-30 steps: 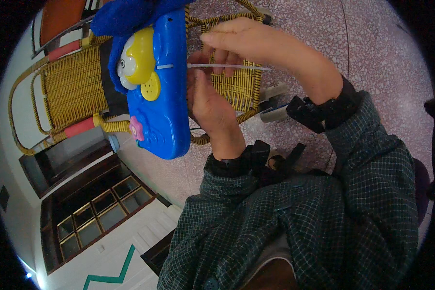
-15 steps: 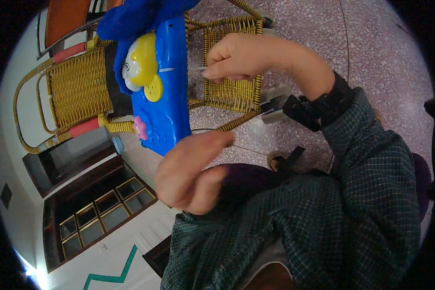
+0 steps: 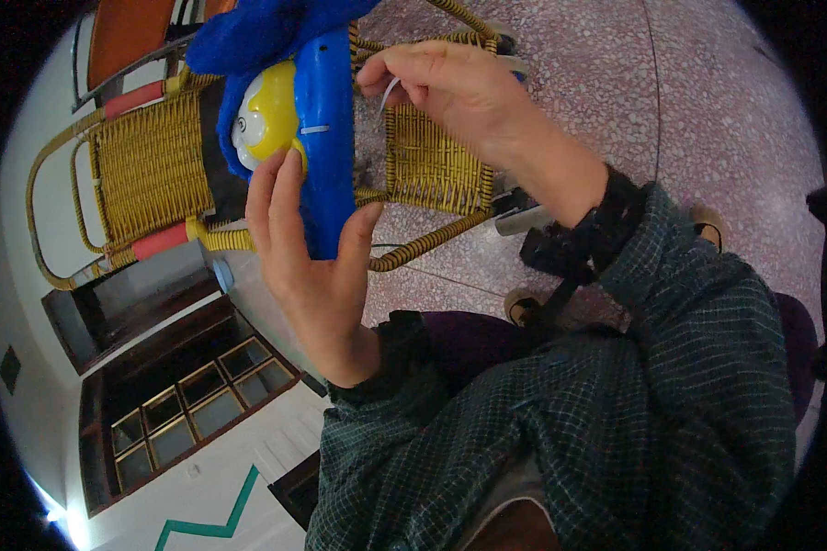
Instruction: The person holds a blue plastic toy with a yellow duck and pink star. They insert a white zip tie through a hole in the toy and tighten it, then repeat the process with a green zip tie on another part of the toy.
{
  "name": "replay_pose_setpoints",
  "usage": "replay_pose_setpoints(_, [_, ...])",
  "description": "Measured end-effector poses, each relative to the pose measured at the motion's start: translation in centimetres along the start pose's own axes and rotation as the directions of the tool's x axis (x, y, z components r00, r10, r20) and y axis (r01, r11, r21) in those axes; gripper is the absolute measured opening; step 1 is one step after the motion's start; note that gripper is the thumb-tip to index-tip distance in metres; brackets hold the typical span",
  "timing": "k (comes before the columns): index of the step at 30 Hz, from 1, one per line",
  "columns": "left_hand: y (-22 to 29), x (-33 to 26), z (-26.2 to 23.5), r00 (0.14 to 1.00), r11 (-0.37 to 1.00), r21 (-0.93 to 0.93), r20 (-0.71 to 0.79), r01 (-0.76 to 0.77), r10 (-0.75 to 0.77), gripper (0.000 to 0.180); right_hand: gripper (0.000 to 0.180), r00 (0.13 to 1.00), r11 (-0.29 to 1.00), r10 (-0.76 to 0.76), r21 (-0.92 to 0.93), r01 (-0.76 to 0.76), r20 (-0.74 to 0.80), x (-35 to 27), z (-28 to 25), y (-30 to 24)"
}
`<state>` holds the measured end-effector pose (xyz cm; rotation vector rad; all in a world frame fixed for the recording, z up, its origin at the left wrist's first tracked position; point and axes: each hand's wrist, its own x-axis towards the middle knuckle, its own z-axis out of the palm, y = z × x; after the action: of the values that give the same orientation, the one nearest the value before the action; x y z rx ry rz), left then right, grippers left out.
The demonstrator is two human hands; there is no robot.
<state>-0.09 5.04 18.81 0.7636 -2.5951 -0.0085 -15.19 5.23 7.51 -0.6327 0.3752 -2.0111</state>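
Observation:
My left hand [image 3: 314, 262] is open over a blue plastic tray [image 3: 326, 184], thumb spread away from the fingers. Its fingertips rest by a yellow and white cartoon-face toy [image 3: 276, 106] on that tray. My right hand [image 3: 459, 96] hovers beyond the tray's right edge, fingers curled round a thin, curved white strip [image 3: 389, 95]. A short white strip piece [image 3: 314, 129] lies across the tray's top. Whether the two join is hidden. The tray sits across a woven rattan child's chair [image 3: 152, 161].
Blue fluffy cloth [image 3: 276, 32] covers the tray's far end. A woven footrest or lower seat [image 3: 436, 161] lies beneath my right hand. Speckled stone floor [image 3: 579, 55] spreads to the right. Behind stand an orange-brown chair [image 3: 129, 46] and a dark wooden window frame [image 3: 193, 404].
My left hand has moved up and forward from near my body onto the tray, its fingers spreading. My right hand has risen slightly, and the white strip now bends upward.

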Motion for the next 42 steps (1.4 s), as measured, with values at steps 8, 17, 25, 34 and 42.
replay_pose_setpoints(8, [-0.4, 0.0, 0.4, 0.998, 0.996, 0.081, 0.048, 0.032, -0.036, 0.061, 0.032, 0.978, 0.724, 0.120, 0.689, 0.031, -0.170, -0.4, 2.1, 1.3])
replay_pose_setpoints(17, [-0.2, -0.1, 0.5, 0.998, 0.993, 0.105, 0.035, 0.053, -0.057, 0.054, 0.032, 0.886, 0.611, 0.378, 0.791, -0.021, -0.269, 0.0, 4.1, -0.5])
replay_pose_setpoints(25, [-0.1, -0.1, 0.7, 0.999, 0.986, 0.162, 0.024, 0.035, -0.039, 0.056, 0.032, 0.912, 0.635, 0.320, 0.773, -0.007, -0.254, -0.3, 5.0, -0.5])
replay_pose_setpoints(34, [-0.3, 0.0, 0.7, 0.999, 0.985, 0.168, 0.017, 0.037, -0.041, 0.056, 0.031, 0.975, 0.806, 0.064, 0.587, 0.076, -0.214, 1.2, 2.8, 0.2])
replay_pose_setpoints(42, [-0.2, -0.4, 0.3, 0.993, 0.995, 0.013, -0.063, 0.104, -0.103, 0.052, 0.039, 0.969, 0.726, 0.216, 0.683, -0.076, -0.121, 0.5, 0.1, -0.2])
